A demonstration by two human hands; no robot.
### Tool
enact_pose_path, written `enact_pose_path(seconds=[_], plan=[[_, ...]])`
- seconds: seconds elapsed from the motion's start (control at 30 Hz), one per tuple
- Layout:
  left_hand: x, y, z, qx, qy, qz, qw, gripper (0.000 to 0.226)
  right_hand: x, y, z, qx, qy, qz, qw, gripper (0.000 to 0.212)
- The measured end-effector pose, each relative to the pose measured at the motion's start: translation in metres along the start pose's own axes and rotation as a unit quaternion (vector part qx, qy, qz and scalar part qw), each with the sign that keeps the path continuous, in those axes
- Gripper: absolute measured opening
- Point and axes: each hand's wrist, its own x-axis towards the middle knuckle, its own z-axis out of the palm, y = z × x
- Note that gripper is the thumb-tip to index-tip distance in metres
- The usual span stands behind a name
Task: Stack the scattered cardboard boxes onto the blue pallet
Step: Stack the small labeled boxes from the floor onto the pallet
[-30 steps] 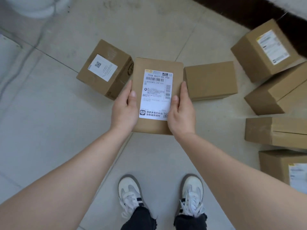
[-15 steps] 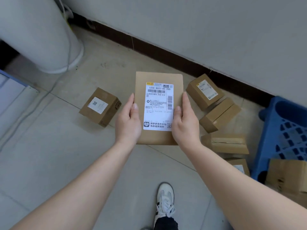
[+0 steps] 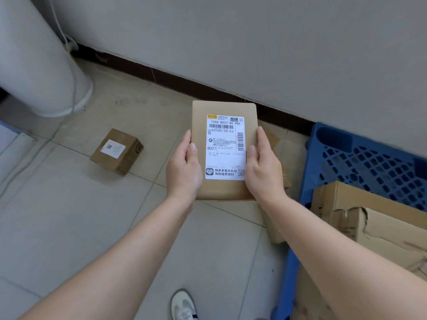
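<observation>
I hold a flat brown cardboard box with a white shipping label in front of me, above the floor. My left hand grips its left edge and my right hand grips its right edge, thumbs on top. The blue pallet lies to the right by the wall, with a large torn cardboard box resting on it. A small labelled box sits on the floor to the left. More boxes on the floor are mostly hidden behind the held box and my right arm.
A grey wall with a dark skirting board runs along the back. A thick white column with a cable stands at the back left. My shoe shows at the bottom on the tiled floor.
I have straightened up and turned right with the box held in both hands. The floor boxes slid out of sight behind it, and the blue pallet with its large box came into view.
</observation>
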Motion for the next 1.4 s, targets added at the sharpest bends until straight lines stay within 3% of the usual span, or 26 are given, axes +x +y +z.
enact_pose_path(seconds=[0.47,0.67,1.13,1.4], plan=[[-0.170,0.025,0.151,-0.036,-0.046,0.017,0.998,0.039,-0.074,0.085,-0.206,-0.014,0.041,0.014,0.999,0.050],[-0.233,0.028,0.216,-0.044,-0.110,0.007,0.993,0.039,-0.109,0.125,-0.287,-0.030,0.090,0.043,0.995,0.050],[-0.346,0.028,0.302,-0.002,-0.229,0.025,0.973,0.039,-0.192,0.197,-0.394,-0.006,0.188,0.120,0.975,0.050],[-0.407,0.015,0.348,0.014,-0.272,0.004,0.962,0.039,-0.232,0.245,-0.443,-0.009,0.201,0.159,0.966,0.050]])
